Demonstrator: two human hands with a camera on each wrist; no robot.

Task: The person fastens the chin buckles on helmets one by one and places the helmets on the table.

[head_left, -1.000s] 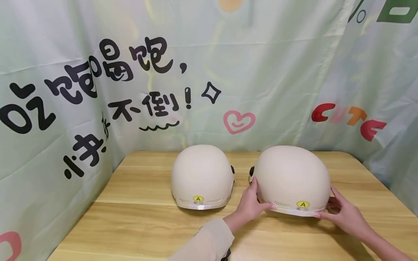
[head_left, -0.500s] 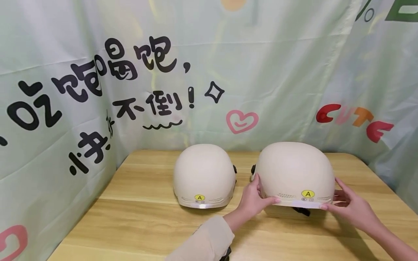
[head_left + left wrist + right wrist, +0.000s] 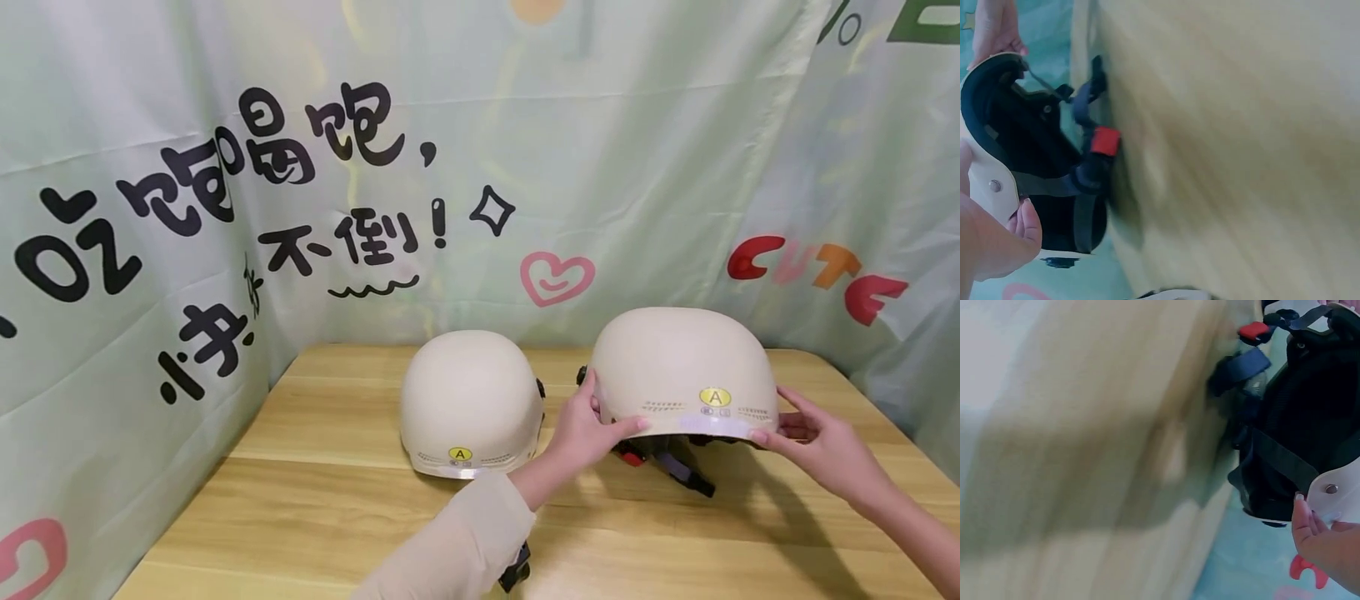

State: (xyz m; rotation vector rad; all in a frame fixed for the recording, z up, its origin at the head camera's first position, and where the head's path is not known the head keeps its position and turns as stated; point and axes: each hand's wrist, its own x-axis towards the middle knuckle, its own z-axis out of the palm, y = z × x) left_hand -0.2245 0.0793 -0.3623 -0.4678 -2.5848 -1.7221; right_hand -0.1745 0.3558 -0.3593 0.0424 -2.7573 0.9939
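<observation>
A cream helmet (image 3: pixel 678 358) with a yellow "A" sticker is held between both hands, its front rim tipped up off the table. My left hand (image 3: pixel 588 429) grips the left side, thumb on the front rim. On the right side, my right hand (image 3: pixel 821 437) holds the rim the same way. Below the shell hang a dark chin strap (image 3: pixel 686 473) and a red buckle (image 3: pixel 1105 141). Both wrist views look into the black lining (image 3: pixel 1316 406). To the left, a matching helmet (image 3: pixel 472 400) stands on the table, its lower right edge overlapped by my left wrist.
The wooden table (image 3: pixel 300 500) spreads under both helmets. Behind and beside it hangs a pale green curtain (image 3: pixel 637 167) with printed lettering and a pink heart. A small black object (image 3: pixel 515 569) shows under my left sleeve.
Both hands have raised the right helmet and tipped its front rim upward, so the strap and red buckle have come into sight. The left helmet has stayed on the table.
</observation>
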